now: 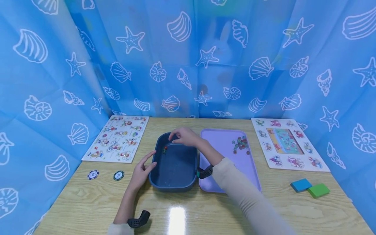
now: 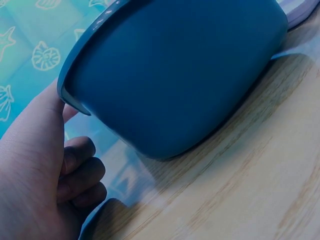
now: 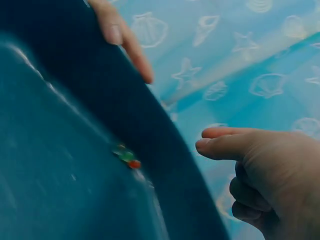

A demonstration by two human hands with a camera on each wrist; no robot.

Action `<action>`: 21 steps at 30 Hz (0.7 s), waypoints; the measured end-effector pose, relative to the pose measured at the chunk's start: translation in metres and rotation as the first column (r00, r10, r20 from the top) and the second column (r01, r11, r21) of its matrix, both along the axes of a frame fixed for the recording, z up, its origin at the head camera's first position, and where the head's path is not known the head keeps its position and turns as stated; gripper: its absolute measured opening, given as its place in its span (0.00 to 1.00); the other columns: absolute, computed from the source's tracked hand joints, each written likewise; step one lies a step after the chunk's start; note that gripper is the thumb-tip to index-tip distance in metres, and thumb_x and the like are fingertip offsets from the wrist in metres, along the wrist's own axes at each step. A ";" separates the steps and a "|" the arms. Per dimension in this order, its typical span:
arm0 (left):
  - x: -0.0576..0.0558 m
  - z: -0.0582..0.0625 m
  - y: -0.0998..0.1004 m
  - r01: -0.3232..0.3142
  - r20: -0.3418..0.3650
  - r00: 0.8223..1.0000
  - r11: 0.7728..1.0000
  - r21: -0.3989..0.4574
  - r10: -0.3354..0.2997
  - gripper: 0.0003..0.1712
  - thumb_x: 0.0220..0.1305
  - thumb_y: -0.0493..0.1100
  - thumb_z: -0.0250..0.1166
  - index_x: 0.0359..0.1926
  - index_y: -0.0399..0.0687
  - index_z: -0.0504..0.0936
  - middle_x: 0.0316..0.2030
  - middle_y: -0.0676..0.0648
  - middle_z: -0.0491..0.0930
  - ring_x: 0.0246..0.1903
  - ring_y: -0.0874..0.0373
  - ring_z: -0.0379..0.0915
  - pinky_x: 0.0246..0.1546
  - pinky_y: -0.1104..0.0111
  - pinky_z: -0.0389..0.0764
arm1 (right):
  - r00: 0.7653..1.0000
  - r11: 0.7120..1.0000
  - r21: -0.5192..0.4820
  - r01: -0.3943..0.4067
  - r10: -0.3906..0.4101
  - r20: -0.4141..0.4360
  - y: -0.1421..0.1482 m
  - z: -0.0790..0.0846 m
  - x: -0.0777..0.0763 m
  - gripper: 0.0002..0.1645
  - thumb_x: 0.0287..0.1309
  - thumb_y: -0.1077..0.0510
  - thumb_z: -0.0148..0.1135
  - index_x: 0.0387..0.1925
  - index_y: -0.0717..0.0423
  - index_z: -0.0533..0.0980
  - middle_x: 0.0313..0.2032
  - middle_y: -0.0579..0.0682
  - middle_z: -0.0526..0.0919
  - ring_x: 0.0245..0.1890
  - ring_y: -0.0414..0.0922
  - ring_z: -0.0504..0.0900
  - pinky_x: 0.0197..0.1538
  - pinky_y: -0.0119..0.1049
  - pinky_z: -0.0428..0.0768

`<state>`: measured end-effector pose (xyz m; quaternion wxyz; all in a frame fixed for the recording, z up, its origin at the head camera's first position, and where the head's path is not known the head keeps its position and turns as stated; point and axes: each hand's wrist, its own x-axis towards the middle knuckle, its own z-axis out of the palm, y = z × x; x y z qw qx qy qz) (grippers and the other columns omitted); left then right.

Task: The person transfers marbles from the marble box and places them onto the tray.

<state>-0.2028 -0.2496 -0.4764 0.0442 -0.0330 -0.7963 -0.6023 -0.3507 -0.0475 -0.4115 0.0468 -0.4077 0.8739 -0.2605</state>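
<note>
A dark blue bin (image 1: 175, 168) stands upright on the table. My left hand (image 1: 140, 174) holds its left rim between thumb and forefinger; the other fingers curl below the rim in the left wrist view. Over the bin's far end hovers my right hand (image 1: 185, 136), thumb and forefinger extended, with nothing visible between them. In the right wrist view, this hand's other fingers are bent. A few small green and red glass beads (image 3: 127, 157) lie inside the bin along its left wall. More beads (image 1: 241, 143) are scattered at the upper right of a lilac tray (image 1: 215, 182).
Two poker chips (image 1: 118, 175) lie left of the bin. Picture puzzle boards stand at the back left (image 1: 117, 138) and right (image 1: 283, 160). A blue block (image 1: 301, 185) touches a green block (image 1: 319, 190) at right. A patterned blue curtain (image 1: 188, 58) hangs behind.
</note>
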 end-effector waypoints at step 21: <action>0.000 -0.001 -0.001 0.000 -0.016 1.000 1.000 0.003 0.000 0.26 0.63 0.43 0.56 0.62 0.53 0.65 0.09 0.54 0.58 0.07 0.63 0.57 0.17 0.73 0.64 | 0.991 0.947 0.299 0.119 -0.132 0.024 -0.043 -0.047 -0.008 0.09 0.52 0.50 0.62 0.38 0.37 0.79 0.39 0.39 0.79 0.39 0.40 0.76 0.41 0.36 0.74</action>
